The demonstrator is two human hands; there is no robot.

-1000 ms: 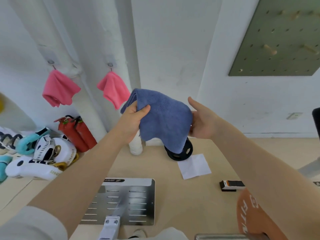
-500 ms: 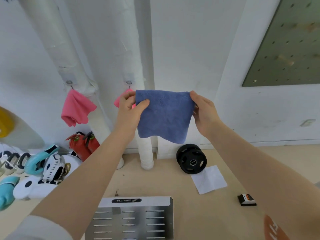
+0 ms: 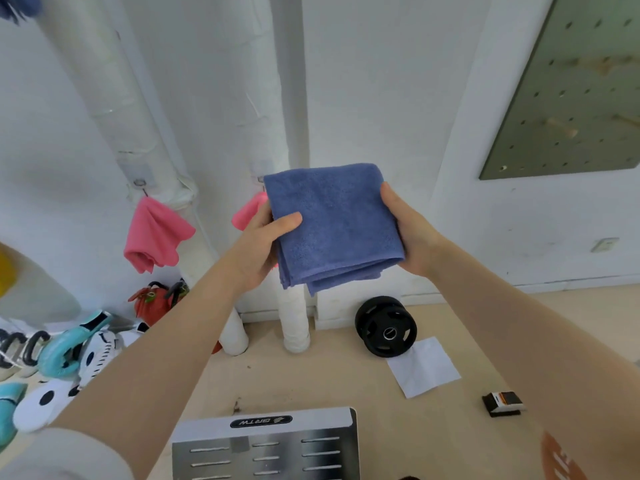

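blue towel (image 3: 334, 225): folded, held up in front of the white wall, above the floor | left hand (image 3: 261, 249): grips its left edge, thumb on the front | right hand (image 3: 410, 232): holds its right edge | behind: pink cloth (image 3: 156, 235) hanging on a hook; black weight plate (image 3: 386, 327) on the floor below

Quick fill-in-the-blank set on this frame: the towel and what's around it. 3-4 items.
1. The left hand and right hand hold a folded ____ towel.
2. The left hand's ____ lies across the towel's front face.
3. Two ____ cloths hang on the white pipes behind.
4. The weight plate on the floor is ____.
Missing words: blue; thumb; pink; black.
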